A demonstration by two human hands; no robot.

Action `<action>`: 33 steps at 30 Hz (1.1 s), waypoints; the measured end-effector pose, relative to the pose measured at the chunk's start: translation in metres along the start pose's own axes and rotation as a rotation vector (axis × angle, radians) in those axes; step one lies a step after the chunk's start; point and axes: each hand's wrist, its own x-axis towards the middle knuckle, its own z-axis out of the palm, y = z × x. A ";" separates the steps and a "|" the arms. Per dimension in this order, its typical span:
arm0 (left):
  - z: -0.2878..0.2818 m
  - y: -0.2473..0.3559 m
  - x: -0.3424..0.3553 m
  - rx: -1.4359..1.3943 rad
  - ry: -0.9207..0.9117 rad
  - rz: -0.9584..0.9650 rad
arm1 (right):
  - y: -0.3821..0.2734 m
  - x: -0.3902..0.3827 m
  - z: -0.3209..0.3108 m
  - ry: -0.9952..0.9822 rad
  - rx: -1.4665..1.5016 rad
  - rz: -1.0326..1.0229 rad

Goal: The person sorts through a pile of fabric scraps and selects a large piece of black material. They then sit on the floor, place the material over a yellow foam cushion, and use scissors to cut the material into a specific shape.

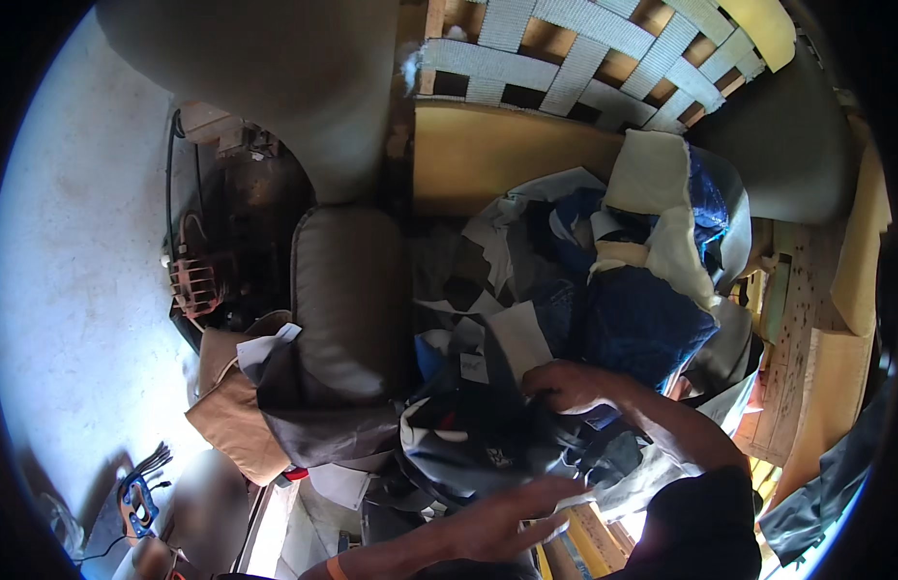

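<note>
A dark bag-like bundle of fabric [478,425], with a pale inner edge, lies in front of me among loose scraps. My right hand [570,387] reaches in from the right, its fingers curled closed at the bundle's upper right side, pinching dark fabric there. Just below the bundle is my left hand [521,517], palm side partly hidden, with thumb and fingers apart and nothing seen between them. An orange band circles the left wrist. A pale cloth piece [521,338] lies beyond the right hand, beside a small white label [474,368].
A padded grey-brown cushion [352,300] stands left of the bundle, with brown fabric [236,406] beside it. Blue cloth and cream foam [652,174] pile up at the right. Behind rises a frame with woven webbing [574,58]. Wooden boards [787,358] line the right side.
</note>
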 end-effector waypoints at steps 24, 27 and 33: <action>0.010 -0.195 0.083 0.672 0.763 0.096 | 0.111 0.155 -0.130 1.088 -0.493 0.959; 0.012 -0.195 0.083 0.684 0.748 0.136 | 0.129 0.144 -0.142 1.105 -0.453 0.972; 0.011 -0.197 0.084 0.652 0.758 0.168 | 0.106 0.106 -0.154 1.305 -0.116 0.760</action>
